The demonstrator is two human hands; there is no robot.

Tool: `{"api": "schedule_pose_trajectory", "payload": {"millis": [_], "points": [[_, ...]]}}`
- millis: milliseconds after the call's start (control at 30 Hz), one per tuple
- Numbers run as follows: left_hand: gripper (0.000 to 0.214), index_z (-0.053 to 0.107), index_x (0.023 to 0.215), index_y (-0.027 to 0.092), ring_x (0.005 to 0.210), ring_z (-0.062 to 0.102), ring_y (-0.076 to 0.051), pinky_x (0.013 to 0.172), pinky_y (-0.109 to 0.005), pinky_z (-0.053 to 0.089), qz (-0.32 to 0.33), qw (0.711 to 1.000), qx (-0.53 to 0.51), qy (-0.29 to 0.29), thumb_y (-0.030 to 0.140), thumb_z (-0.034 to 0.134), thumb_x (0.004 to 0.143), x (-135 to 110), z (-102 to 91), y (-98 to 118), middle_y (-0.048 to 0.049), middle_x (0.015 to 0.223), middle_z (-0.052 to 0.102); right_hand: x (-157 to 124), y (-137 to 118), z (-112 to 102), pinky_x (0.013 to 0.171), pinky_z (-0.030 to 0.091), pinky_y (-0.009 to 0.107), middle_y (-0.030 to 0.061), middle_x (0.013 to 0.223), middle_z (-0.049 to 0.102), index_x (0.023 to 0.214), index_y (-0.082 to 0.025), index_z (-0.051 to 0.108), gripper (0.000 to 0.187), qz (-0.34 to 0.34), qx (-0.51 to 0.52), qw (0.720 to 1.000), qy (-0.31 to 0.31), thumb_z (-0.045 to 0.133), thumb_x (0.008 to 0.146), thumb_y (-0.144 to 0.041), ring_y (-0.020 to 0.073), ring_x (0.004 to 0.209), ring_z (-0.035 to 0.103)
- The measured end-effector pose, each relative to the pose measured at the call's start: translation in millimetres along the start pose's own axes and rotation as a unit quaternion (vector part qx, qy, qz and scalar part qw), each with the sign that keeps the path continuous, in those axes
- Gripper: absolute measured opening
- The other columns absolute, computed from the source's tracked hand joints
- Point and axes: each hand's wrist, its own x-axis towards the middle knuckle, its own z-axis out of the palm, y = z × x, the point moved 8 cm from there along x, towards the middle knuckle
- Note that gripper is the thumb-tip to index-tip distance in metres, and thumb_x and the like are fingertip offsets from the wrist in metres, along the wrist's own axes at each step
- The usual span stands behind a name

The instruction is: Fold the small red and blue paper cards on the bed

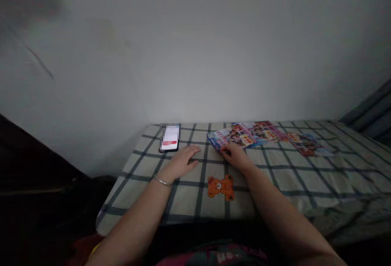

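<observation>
My left hand (183,162) lies palm down on the checked tablecloth, its fingers stretched out and holding nothing. A bracelet circles that wrist. My right hand (236,157) has its fingers curled at the near corner of a colourful printed leaflet (230,137), and they look closed on its edge. A second leaflet (259,130) partly lies beneath the first, up against the wall side. Between my forearms is a flat orange teddy bear figure (225,185); whether it is a cutout or a patch on the cloth I cannot tell.
A phone (170,139) with a lit screen lies beyond my left hand. Another leaflet (308,143) is farther right. The tablecloth (277,164) covers the table, which meets a pale wall (195,54). Dark striped fabric (369,105) hangs or lies at the far right.
</observation>
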Motion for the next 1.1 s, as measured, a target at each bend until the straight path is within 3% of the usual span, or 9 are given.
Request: {"api": "schedule_pose_trajectory", "payload": {"millis": [200, 367, 500, 767, 967, 1100], "points": [[0.055, 0.04, 0.141, 0.025, 0.136, 0.041, -0.024, 0.113, -0.044, 0.036, 0.006, 1.0, 0.001, 0.029, 0.025, 0.057, 0.088, -1.3, -5.4, 3.7, -0.0093, 0.148, 0.042, 0.3, -18.4, 3.1, 0.085, 0.044, 0.03, 0.0055, 0.095, 0.069, 0.092, -0.019, 0.07, 0.013, -0.015, 0.024, 0.999, -0.038, 0.057, 0.09, -0.019, 0.0195, 0.093, 0.06], [0.067, 0.037, 0.144, 0.028, 0.14, 0.035, -0.026, 0.115, -0.047, 0.033, 0.037, 0.998, 0.03, 0.034, 0.037, 0.067, 0.084, -0.7, -7.9, 7.6, -0.0085, 0.151, 0.038, -10.2, -57.2, 9.5, 0.092, 0.043, 0.03, 0.0025, 0.097, 0.071, 0.091, -0.023, 0.072, 0.013, -0.121, 0.052, 0.986, -0.099, 0.059, 0.091, -0.022, 0.0187, 0.098, 0.061], [0.071, 0.045, 0.139, 0.025, 0.139, 0.037, -0.029, 0.114, -0.049, 0.033, 0.058, 0.997, 0.055, 0.007, 0.049, 0.071, 0.078, -0.3, -4.1, 11.0, -0.01, 0.148, 0.043, -14.8, -47.4, 8.1, 0.087, 0.045, 0.03, 0.0038, 0.093, 0.07, 0.091, -0.02, 0.069, 0.013, -0.071, 0.069, 0.993, -0.07, 0.057, 0.091, -0.02, 0.019, 0.093, 0.062], [0.041, 0.058, 0.127, 0.023, 0.129, 0.048, -0.025, 0.11, -0.046, 0.037, 0.062, 0.994, 0.086, 0.0, 0.036, 0.062, 0.088, 0.1, -5.3, 17.7, -0.0078, 0.137, 0.056, -14.8, -20.1, 0.1, 0.081, 0.045, 0.031, 0.0045, 0.088, 0.066, 0.087, -0.019, 0.062, 0.013, 0.001, 0.054, 0.998, -0.009, 0.05, 0.089, -0.015, 0.0189, 0.087, 0.06], [0.026, 0.066, 0.116, 0.025, 0.122, 0.054, -0.021, 0.107, -0.043, 0.041, 0.09, 0.993, 0.07, 0.004, 0.027, 0.051, 0.095, 3.2, -9.1, 22.7, -0.004, 0.126, 0.065, -16.2, -26.4, -4.1, 0.087, 0.046, 0.034, 0.0055, 0.094, 0.067, 0.092, -0.019, 0.063, 0.007, -0.045, 0.046, 0.998, 0.027, 0.058, 0.087, -0.021, 0.0204, 0.094, 0.059], [0.025, 0.066, 0.113, 0.021, 0.111, 0.06, -0.019, 0.1, -0.037, 0.046, 0.082, 0.996, 0.033, 0.008, 0.025, 0.048, 0.096, 3.9, -10.8, 24.3, -0.0049, 0.117, 0.069, -16.7, -29.4, -3.0, 0.092, 0.046, 0.036, 0.0061, 0.102, 0.069, 0.099, -0.021, 0.066, 0.016, -0.073, 0.05, 0.996, 0.028, 0.065, 0.085, -0.028, 0.0218, 0.101, 0.06]]}}
